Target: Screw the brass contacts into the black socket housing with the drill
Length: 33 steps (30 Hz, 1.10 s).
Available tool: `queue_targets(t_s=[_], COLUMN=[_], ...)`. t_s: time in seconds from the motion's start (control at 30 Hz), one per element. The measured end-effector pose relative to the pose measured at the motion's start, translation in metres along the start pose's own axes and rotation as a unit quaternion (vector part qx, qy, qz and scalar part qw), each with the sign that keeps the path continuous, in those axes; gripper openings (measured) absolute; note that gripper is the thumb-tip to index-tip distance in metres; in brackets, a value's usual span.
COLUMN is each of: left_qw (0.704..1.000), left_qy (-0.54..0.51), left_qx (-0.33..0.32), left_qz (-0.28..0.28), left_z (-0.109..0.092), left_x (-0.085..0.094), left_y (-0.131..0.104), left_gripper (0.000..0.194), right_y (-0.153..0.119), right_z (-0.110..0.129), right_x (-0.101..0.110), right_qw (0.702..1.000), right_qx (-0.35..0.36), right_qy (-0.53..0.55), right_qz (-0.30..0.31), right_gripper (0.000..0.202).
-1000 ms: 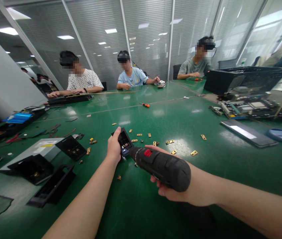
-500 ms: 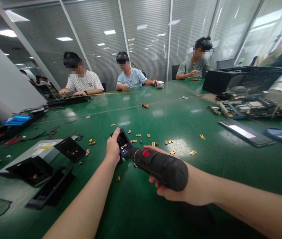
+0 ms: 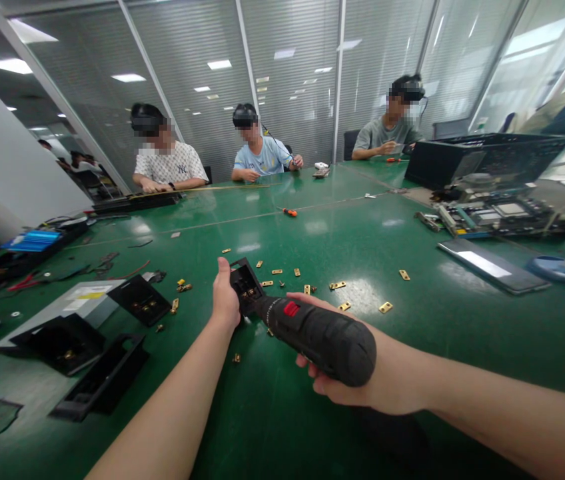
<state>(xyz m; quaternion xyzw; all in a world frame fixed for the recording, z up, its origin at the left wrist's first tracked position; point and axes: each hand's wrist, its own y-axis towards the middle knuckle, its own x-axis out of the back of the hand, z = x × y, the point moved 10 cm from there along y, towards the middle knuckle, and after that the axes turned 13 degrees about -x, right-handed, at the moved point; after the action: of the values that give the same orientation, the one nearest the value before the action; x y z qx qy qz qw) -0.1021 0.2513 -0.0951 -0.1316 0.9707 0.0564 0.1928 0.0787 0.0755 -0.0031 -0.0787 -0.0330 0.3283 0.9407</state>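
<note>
My left hand (image 3: 224, 297) grips a small black plastic housing (image 3: 246, 277) by its left side, thumb along the upper edge. Brass-coloured fittings show inside its open face. My right hand (image 3: 332, 393) is wrapped round a black cordless drill (image 3: 320, 337) with a red switch on top. The drill's front end points left at the lower right of the housing; its tip is hidden there, so I cannot tell what it touches. Several brass plates, one of them a brass plate (image 3: 386, 307), lie around the housing. Nearer me sits a small brass piece (image 3: 236, 359).
To the left are more black housings (image 3: 97, 380) and a grey metal box (image 3: 70, 303). A phone (image 3: 493, 267), a circuit board (image 3: 502, 213) and a black case (image 3: 482, 160) are on the right. An orange screwdriver (image 3: 289, 213) lies mid-table. Several people sit across the table.
The housing has tilted slightly in my left hand, and my left thumb has shifted a little left. The drill stays nearly in place. Across the table, a person's hand has lifted off a small object.
</note>
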Motion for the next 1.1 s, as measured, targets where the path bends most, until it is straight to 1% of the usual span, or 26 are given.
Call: queue_targets(t_s=[0.13, 0.27, 0.4, 0.5, 0.6, 0.77, 0.97, 1.1], left_qw=[1.0, 1.0, 0.999, 0.998, 0.997, 0.997, 0.997, 0.997], left_qy=[-0.021, -0.024, -0.016, -0.028, -0.034, -0.028, -0.032, -0.038], left_qx=[-0.006, 0.011, 0.042, 0.061, 0.067, 0.065, 0.067, 0.062], left_qz=[-0.005, -0.009, -0.001, -0.011, -0.019, -0.006, -0.009, -0.009], left_z=[-0.007, -0.006, 0.001, 0.007, 0.008, 0.006, 0.006, 0.004], left_x=[-0.003, -0.002, -0.002, -0.001, 0.0, -0.003, -0.003, -0.003], left_y=[-0.003, -0.001, 0.003, 0.004, 0.004, 0.002, 0.001, 0.001], left_gripper=[0.08, 0.086, 0.078, 0.065, 0.058, 0.063, 0.065, 0.071], right_y=[0.0, 0.002, 0.001, 0.0, 0.0, 0.001, 0.0, 0.0], right_z=[-0.002, -0.005, -0.004, 0.0, 0.0, 0.002, 0.001, 0.005], right_x=[0.001, 0.003, 0.003, 0.002, 0.003, 0.003, 0.003, 0.003], right_qw=[1.0, 1.0, 1.0, 1.0, 1.0, 1.0, 1.0, 1.0], right_qx=[-0.005, -0.012, -0.012, 0.001, 0.003, 0.009, -0.005, 0.004], right_qy=[0.011, 0.016, 0.006, 0.009, 0.027, 0.019, 0.024, 0.028], right_qz=[-0.005, -0.015, -0.008, -0.005, -0.012, -0.018, -0.011, -0.01], right_gripper=[0.102, 0.104, 0.101, 0.097, 0.097, 0.1, 0.1, 0.098])
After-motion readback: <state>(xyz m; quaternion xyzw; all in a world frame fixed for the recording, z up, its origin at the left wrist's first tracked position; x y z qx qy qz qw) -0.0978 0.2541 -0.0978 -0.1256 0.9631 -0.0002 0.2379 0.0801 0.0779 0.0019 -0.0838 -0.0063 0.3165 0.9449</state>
